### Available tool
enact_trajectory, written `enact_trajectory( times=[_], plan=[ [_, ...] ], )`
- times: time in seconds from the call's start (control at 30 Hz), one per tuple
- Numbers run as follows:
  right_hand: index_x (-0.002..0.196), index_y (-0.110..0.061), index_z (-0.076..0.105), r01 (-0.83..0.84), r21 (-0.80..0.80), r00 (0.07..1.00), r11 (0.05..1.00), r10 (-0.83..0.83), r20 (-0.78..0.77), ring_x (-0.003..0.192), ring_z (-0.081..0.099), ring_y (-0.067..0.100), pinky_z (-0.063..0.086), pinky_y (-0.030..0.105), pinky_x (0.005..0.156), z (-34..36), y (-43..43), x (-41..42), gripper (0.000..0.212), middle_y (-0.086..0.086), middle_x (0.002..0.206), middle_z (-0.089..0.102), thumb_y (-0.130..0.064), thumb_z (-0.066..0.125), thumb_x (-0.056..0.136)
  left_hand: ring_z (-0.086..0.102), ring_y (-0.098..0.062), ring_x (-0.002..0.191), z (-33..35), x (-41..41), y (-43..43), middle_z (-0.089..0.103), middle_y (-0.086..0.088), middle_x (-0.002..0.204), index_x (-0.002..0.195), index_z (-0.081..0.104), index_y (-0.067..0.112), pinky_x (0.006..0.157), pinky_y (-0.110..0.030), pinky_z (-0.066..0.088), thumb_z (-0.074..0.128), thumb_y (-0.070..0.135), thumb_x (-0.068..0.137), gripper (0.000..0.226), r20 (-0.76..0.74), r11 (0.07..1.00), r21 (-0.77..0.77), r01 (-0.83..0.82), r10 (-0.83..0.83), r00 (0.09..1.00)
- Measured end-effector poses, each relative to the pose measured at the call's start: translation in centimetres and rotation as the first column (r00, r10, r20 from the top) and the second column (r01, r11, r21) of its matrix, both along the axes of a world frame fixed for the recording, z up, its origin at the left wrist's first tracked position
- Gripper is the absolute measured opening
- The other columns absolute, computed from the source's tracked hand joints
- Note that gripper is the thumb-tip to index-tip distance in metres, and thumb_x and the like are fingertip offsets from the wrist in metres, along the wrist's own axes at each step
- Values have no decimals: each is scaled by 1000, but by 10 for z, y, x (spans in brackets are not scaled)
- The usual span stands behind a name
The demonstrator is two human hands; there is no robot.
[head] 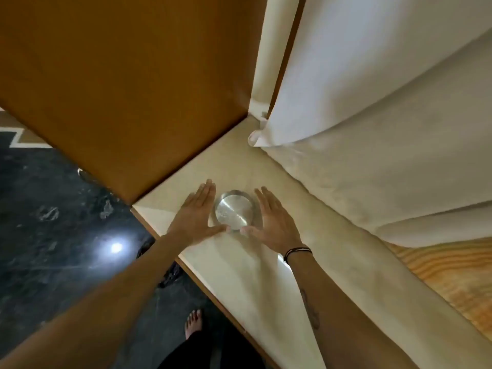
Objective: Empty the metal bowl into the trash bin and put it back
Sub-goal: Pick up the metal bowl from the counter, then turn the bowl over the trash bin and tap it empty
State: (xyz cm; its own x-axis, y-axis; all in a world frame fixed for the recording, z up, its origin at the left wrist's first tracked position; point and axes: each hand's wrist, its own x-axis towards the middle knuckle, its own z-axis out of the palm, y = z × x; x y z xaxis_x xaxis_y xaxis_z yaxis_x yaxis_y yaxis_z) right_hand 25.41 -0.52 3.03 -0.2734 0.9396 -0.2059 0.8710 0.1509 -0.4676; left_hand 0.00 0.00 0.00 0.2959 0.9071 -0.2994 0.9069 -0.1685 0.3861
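Observation:
A small round metal bowl [234, 210] sits on the cream surface of a bed corner [234, 262]. Its shiny inside looks empty. My left hand [195, 217] lies flat just left of the bowl, fingers straight and pointing away, thumb reaching under the near rim. My right hand [274, 222] mirrors it on the right side, thumb near the bowl's front edge. Both thumbs almost meet in front of the bowl. Neither hand is wrapped around it. No trash bin is in view.
A brown padded headboard [127, 83] rises behind the corner. White pillows [372, 89] and a cream cover lie to the right. A wood-grain patterned patch [452, 275] shows at far right. Dark marble floor [53, 209] and my bare foot [193, 322] are at the left.

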Motion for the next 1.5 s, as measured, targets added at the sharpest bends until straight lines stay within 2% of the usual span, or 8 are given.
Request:
enact_trajectory(
  times=[0.13, 0.23, 0.6, 0.73, 0.87, 0.97, 1.1, 1.5],
  plan=[
    [175, -19, 9, -37, -121, 999, 992, 36, -8, 169, 20, 22, 37, 44, 130, -20, 5, 3, 126, 5, 184, 16, -61, 86, 84, -2, -17, 170, -26, 8, -1, -9, -2, 184, 173, -9, 13, 139, -38, 11, 72, 77, 80, 139, 111, 1000, -17, -10, 12, 994],
    [175, -17, 11, -55, -118, 998, 991, 53, -27, 167, 26, 23, 39, 40, 126, -36, 12, 2, 124, 5, 183, 21, -53, 88, 85, 6, -15, 170, -44, 16, -2, -1, 2, 185, 174, -5, 17, 134, -32, 20, 85, 61, 80, 137, 206, 997, -29, -69, 74, 976],
    [169, -18, 35, 17, -170, 961, 985, -63, -269, 148, 53, 21, 44, 34, 123, -46, 18, 0, 121, 1, 163, 54, -35, 102, 70, 49, -12, 152, -27, 16, -8, 53, 7, 165, 163, 45, 33, 122, -31, 43, 104, 26, 67, 113, 537, 929, -259, -263, 365, 760],
    [159, -19, 52, 36, -222, 884, 974, -135, -448, 124, 63, -10, 49, 18, 113, -42, 6, -3, 108, -20, 134, 65, -20, 106, 66, 62, 13, 129, -7, 6, -19, 68, 27, 137, 140, 57, 46, 108, -8, 46, 100, 1, 67, 96, 622, 896, -362, -258, 438, 649],
    [149, -30, 55, 47, -285, 800, 957, -207, -564, 121, 58, -25, 44, 5, 109, -30, -9, -21, 94, -31, 131, 61, -7, 102, 71, 63, 21, 120, 13, -7, -32, 65, 23, 138, 156, 51, 24, 106, -2, 44, 98, -5, 68, 104, 637, 833, -445, -329, 552, 537],
    [155, -25, 52, 55, -326, 736, 944, -259, -626, 135, 56, -16, 46, 22, 123, -15, -26, -48, 97, -24, 145, 61, -7, 101, 73, 70, 15, 115, 22, -32, -44, 70, 19, 133, 157, 54, 13, 101, -5, 50, 95, -11, 68, 101, 638, 802, -474, -363, 597, 486],
    [165, -15, 45, 109, -365, 655, 925, -343, -673, 156, 48, 11, 42, 47, 130, -8, -54, -103, 110, -2, 169, 51, -19, 101, 71, 76, 2, 116, 21, -85, -60, 82, 24, 114, 148, 62, 17, 95, -13, 58, 94, -15, 66, 94, 633, 780, -496, -382, 626, 455],
    [167, -18, 42, 316, -395, 578, 863, -505, -641, 158, 45, 8, 44, 31, 127, -94, -182, -318, 102, -3, 170, 50, -18, 98, 81, 70, -5, 133, -53, -301, -133, 76, 19, 138, 149, 63, 23, 114, -24, 53, 97, -1, 61, 98, 583, 783, -578, -230, 594, 555]
  ],
)
